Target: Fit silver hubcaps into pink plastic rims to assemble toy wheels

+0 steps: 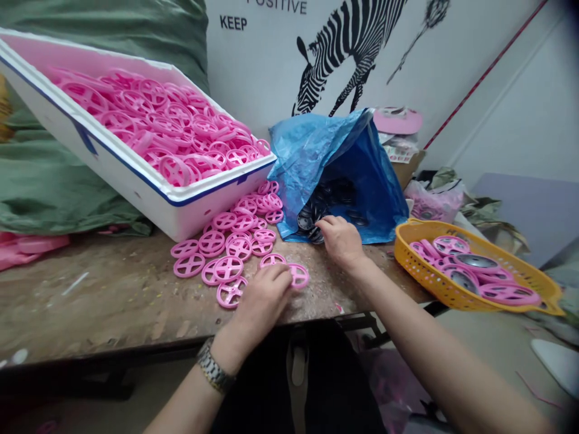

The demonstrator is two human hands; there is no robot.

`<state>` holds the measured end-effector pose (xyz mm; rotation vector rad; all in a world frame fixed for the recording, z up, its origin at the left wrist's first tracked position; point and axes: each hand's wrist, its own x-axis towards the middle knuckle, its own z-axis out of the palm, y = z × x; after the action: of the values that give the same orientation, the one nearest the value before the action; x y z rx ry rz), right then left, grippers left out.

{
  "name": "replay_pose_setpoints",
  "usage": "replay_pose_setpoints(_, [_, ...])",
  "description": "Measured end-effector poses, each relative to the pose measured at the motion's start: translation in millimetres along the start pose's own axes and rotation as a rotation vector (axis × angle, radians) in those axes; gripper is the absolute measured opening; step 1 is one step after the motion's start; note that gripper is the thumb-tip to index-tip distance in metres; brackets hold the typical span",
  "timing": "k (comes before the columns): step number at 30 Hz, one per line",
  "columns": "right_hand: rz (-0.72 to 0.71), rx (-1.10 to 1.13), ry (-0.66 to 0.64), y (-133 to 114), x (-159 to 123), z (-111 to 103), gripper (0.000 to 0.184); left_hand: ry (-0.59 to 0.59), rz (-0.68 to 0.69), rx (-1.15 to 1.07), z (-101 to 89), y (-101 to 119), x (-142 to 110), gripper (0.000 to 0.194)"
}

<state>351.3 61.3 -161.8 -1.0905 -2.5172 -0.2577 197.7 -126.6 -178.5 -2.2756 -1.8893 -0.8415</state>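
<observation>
While the left grip (pixel 266 295) pinches a pink wheel (pixel 299 275) at two o'clock, the right grip (pixel 342 241), hold unclear, has black discs (pixel 304 219) at ten.

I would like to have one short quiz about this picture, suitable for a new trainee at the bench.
1. Choose: which hand is at the mouth of the blue bag? A) left B) right C) neither
2. True or false: nothing pink lies in the yellow basket.
3. Fill in: the left hand is at a ___ wheel on the bench.

Key: 1. B, the right hand. 2. False; pink wheels lie in it. 3. pink.
</observation>
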Motion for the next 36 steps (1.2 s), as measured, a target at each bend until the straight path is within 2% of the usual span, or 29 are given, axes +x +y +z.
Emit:
replay_pose_setpoints(3, [-0.032,-0.091,-0.039,0,12,7,0.030,-0.058,0.030,-0.095,10.0,10,-5,0.009])
replay_pose_setpoints(7, [-0.057,-0.138,-0.072,1,20,15,0.027,-0.095,-0.034,-0.135,21.6,15,-9,0.009])
replay_pose_setpoints(9, [-0.058,-0.126,-0.069,3,21,17,0.026,-0.067,-0.070,-0.139,25.3,15,-11,0.023])
replay_pose_setpoints(11, [-0.050,-0.063,-0.031,6,19,17,0.026,-0.046,-0.105,-0.130,27.7,16,-11,0.049])
replay_pose_setpoints(12, [-0.041,-0.007,0.003,7,17,17,0.026,-0.041,-0.120,-0.121,28.5,17,-11,0.060])
replay_pose_setpoints(14, [-0.002,0.140,0.090,9,11,16,0.024,-0.040,-0.145,-0.098,29.7,19,-11,0.071])
replay_pose_setpoints(17, [0.149,0.417,0.196,10,-2,12,0.020,-0.039,-0.170,-0.056,31.6,24,-8,0.071])
replay_pose_setpoints(20, [0.328,0.754,0.223,8,-19,6,0.021,-0.042,-0.194,-0.011,34.5,28,-5,0.071])
replay_pose_setpoints(23, [0.450,1.037,0.178,4,-37,2,0.027,-0.036,-0.205,0.013,38.4,30,-2,0.070])
replay_pose_setpoints(28, [0.672,1.375,0.029,-1,-67,-2,0.041,0.014,-0.165,-0.010,45.2,26,-2,0.068])
replay_pose_setpoints(36, [0.823,1.583,-0.035,-9,-103,-18,0.047,0.135,-0.087,-0.175,41.3,23,-3,0.068])
